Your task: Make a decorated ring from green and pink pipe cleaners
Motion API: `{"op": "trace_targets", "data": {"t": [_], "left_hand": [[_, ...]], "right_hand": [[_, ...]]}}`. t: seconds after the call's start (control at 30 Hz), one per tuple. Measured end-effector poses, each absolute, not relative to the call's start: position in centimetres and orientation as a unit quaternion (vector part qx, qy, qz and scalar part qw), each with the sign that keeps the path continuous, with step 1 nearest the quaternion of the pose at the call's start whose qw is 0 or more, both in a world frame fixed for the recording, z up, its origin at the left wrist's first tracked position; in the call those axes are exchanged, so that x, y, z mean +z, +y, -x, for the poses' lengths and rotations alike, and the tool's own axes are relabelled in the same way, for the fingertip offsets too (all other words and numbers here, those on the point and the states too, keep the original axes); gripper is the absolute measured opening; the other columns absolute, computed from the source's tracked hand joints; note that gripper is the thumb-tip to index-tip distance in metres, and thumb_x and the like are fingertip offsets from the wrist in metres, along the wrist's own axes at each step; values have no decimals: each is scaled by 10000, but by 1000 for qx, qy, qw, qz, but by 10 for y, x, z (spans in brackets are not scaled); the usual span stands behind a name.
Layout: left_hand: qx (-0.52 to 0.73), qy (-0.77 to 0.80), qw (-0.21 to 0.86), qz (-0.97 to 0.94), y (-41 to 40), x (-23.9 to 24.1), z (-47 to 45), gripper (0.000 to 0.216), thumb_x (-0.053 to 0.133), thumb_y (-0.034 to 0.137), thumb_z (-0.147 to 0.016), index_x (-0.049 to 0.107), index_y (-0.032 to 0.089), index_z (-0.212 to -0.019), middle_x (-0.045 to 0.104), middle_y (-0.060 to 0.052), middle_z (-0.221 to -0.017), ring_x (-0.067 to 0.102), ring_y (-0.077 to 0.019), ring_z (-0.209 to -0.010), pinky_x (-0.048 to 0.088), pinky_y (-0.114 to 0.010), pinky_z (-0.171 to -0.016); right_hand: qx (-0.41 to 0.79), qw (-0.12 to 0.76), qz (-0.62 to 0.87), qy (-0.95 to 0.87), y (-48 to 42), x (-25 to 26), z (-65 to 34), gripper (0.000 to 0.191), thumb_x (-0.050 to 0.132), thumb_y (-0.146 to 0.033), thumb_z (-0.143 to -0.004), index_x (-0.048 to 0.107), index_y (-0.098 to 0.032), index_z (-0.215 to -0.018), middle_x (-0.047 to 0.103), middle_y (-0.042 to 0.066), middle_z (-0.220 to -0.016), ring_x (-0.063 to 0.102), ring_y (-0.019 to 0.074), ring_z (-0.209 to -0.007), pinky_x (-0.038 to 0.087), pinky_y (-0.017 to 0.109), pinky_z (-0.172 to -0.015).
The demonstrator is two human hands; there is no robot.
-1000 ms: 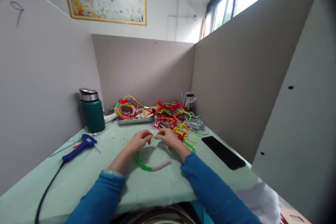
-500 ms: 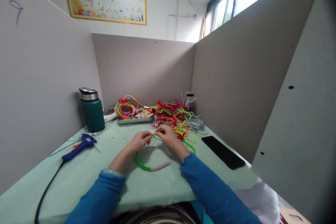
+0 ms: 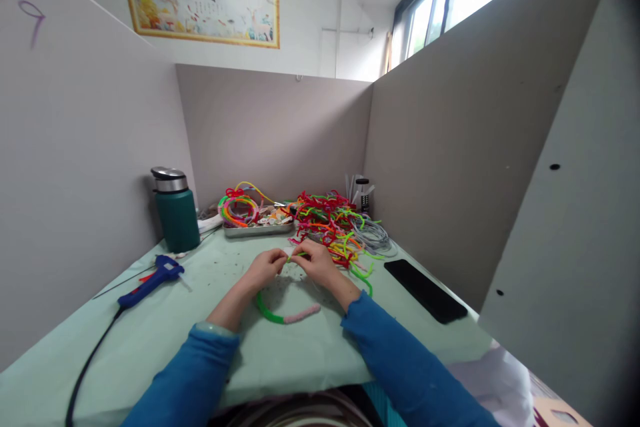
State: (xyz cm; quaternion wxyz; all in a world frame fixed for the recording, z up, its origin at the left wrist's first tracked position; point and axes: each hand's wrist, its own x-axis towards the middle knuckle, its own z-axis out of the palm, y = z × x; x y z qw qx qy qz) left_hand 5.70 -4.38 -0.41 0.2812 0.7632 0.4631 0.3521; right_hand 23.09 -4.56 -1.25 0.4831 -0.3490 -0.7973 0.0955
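Observation:
Both hands meet above the middle of the table. My left hand (image 3: 265, 267) is closed in a pinch on a curved hoop (image 3: 270, 315), wrapped in fuzzy green and pale pink, whose free end curls down below toward the right. From the other side, my right hand (image 3: 316, 263) pinches a thin light green pipe cleaner (image 3: 289, 258) at the fingertips, close against the left fingers. The fingers hide how the pipe cleaner sits on the hoop. Just behind the right hand lies a heap of coloured pipe cleaners (image 3: 327, 212).
A metal tray (image 3: 260, 231) holds small cut pieces and a bundle of coloured loops (image 3: 239, 208). On the left are a green bottle (image 3: 176, 217) and a blue glue gun (image 3: 153, 281) with its cord. A black phone (image 3: 425, 290) lies right, near a grey cord coil (image 3: 373, 237). Partitions enclose three sides.
Both hands have shifted slightly left, and the hoop's hanging end has moved a little left and up with them. The white strand beneath the right hand shows less.

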Motion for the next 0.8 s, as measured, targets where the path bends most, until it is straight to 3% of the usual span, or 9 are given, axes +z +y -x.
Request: {"op": "trace_targets", "data": {"t": [0.27,0.43,0.63,0.8], "left_hand": [[351,509,301,-726,-49,1,-58,492,442,565,-702,645,116,-722,501,1,-551,405,-126,-529,291,-243,-500],[347,530,307,-710,-50,2,-57,576,456,639,-667,652,101,-732,435,24,-495,358,-111,-496,250,-239,-479],[361,537,328,-688,-50,1,-57,498,521,620,-640,578,126,-652,359,59,-458,310,-85,-458,224,-230,-462],[361,519,348,-693,-49,0,-55,409,581,533,-627,586,126,-670,391,59,-467,313,-75,-448,227,-220,-449]], "right_hand": [[105,484,317,-809,-51,-10,-229,113,582,-238,-818,651,-174,-754,622,22,-762,551,131,-741,399,233,-694],[112,475,306,-818,-52,-10,-228,128,588,-267,-820,661,-176,-766,624,23,-763,547,131,-738,400,237,-687],[123,464,306,-822,-51,-11,-228,116,610,-282,-801,648,-173,-794,604,21,-784,534,126,-730,394,237,-680],[130,441,310,-832,-53,-11,-228,143,627,-301,-784,635,-166,-739,572,12,-749,503,112,-685,378,224,-643]]}}
